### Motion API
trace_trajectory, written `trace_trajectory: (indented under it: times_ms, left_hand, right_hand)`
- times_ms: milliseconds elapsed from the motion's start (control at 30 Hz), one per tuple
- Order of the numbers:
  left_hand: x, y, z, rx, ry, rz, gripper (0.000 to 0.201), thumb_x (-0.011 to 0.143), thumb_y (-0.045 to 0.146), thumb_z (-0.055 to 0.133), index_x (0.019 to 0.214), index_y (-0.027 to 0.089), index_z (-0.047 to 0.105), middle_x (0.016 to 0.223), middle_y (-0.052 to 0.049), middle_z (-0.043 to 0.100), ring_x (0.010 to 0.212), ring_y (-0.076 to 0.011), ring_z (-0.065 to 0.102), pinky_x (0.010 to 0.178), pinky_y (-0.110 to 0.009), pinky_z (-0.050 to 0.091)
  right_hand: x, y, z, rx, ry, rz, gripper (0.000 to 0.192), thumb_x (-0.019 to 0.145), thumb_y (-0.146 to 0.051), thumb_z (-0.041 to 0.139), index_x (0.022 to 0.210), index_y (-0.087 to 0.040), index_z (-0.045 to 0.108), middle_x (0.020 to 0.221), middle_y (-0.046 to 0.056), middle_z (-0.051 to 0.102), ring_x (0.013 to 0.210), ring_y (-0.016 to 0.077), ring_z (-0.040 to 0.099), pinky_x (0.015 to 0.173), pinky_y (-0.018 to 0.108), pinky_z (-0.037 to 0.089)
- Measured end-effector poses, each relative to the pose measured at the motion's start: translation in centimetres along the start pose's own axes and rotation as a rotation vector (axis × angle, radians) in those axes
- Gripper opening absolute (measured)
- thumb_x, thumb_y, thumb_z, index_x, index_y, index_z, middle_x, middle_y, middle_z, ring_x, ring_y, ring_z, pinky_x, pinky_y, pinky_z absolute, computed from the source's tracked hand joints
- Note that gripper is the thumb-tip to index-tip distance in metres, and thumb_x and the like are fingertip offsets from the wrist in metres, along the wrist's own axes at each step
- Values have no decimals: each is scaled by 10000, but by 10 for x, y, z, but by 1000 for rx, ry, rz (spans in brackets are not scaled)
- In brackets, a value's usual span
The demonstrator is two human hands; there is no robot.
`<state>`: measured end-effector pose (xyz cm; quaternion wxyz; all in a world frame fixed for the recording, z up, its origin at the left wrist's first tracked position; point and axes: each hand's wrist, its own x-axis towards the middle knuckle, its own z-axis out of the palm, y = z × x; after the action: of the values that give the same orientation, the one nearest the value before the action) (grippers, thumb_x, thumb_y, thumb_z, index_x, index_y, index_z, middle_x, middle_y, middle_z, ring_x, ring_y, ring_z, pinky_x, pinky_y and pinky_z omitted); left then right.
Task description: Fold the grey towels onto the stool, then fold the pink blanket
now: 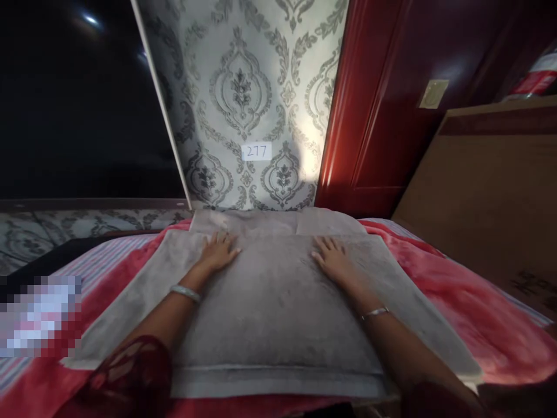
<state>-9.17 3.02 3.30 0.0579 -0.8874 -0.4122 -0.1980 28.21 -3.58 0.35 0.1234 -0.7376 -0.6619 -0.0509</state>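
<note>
Grey towel [274,307]: plush, laid flat across the bed, its near edge showing a folded hem or band. The middle part lies doubled over as a thicker panel, with single-layer flaps spreading out to either side. A further folded portion sits at the far end, close to the wall.

Left hand [219,252]: palm down on the far left part of the doubled panel, fingers spread wide and flat, holding nothing. A silver bangle [185,293] circles the wrist; a dark red lace sleeve [130,374] covers the upper arm.

Right hand [333,260]: palm down on the far right part of the same panel, fingers splayed and pressed flat, gripping nothing. A thin silver bracelet [374,313] sits on the wrist. The two hands lie well apart, about level with each other.

Red blanket [456,302]: fleecy, spread under the towel and showing on both sides of it.

Striped sheet [100,258]: pink and pale stripes, visible at the left beyond the blanket.

Wallpaper [248,87]: grey damask pattern on the wall straight ahead, bearing a small white label [256,151] marked 277.

Red door [391,104]: glossy, to the right of the wallpaper.

Brown panel [487,197]: plain, board-like, standing at the right beside the bed.

Dark surface [73,98]: black, glossy, upper left, with light reflections.
</note>
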Motion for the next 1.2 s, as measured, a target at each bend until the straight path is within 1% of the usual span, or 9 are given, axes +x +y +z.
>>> trace_trajectory:
  times_ms: [67,167,267,467,600,700,800,1000,1200]
  left_hand:
    - [5,-10,16,44,-61,-155,519,980,478,599,1415,195,580,1479,-177,561,1341,-364,553,1101,-636,449]
    - [11,-18,33,100,-236,-409,661,1007,557,448,1552,184,470,1632,-228,400,1513,-472,330,1178,-740,251]
    - [12,-15,38,105,-326,-479,708,1011,587,361,1619,224,362,1704,-165,274,1575,-443,194,1224,-709,161]
    - [8,-20,33,100,-290,-472,653,1016,566,380,1579,238,432,1684,-145,339,1564,-388,268,1251,-634,185]
    - [-5,-62,10,154,-272,-547,580,991,522,480,1503,259,547,1654,-124,404,1560,-388,277,1265,-625,144]
    - [-24,-98,-8,201,-230,-700,616,999,496,451,1560,241,472,1692,-124,313,1572,-410,230,1239,-704,142]
    - [-42,-120,-13,211,-188,-806,639,1030,461,358,1615,207,369,1713,-120,244,1564,-396,263,1235,-666,227]
    - [-52,-126,-1,190,-124,-821,639,1033,466,361,1619,211,364,1723,-62,246,1540,-382,319,1246,-585,270]
    - [-55,-126,0,153,-15,-825,569,1024,414,415,1553,218,487,1687,-100,347,1488,-377,398,1198,-560,357]
  right_hand:
    - [-1,12,22,-6,-12,25,592,1065,-480,321,1585,-224,440,1650,156,382,1518,370,343,1177,657,311]
    - [-3,25,46,3,-5,18,607,1053,-517,299,1572,-248,462,1641,140,404,1511,359,358,1172,660,317]
    - [-3,32,57,12,28,4,617,1040,-539,295,1557,-263,486,1621,129,439,1496,358,384,1166,656,332]
    - [3,43,74,30,68,-4,711,986,-621,273,1535,-246,523,1602,129,466,1471,382,422,1136,681,356]
    - [5,46,81,29,61,-7,769,952,-643,245,1535,-228,526,1605,116,464,1473,395,420,1139,677,355]
    - [5,45,82,7,48,13,788,944,-635,197,1557,-240,496,1640,85,416,1503,373,378,1162,651,342]
    - [7,45,82,-29,-7,44,802,936,-632,169,1590,-257,443,1671,55,363,1533,349,329,1184,620,327]
    - [9,49,84,-50,-61,45,827,926,-662,156,1612,-268,397,1683,43,341,1546,337,302,1191,595,324]
    - [8,52,92,-39,-16,39,843,913,-645,128,1599,-251,420,1670,59,368,1536,348,319,1184,611,326]
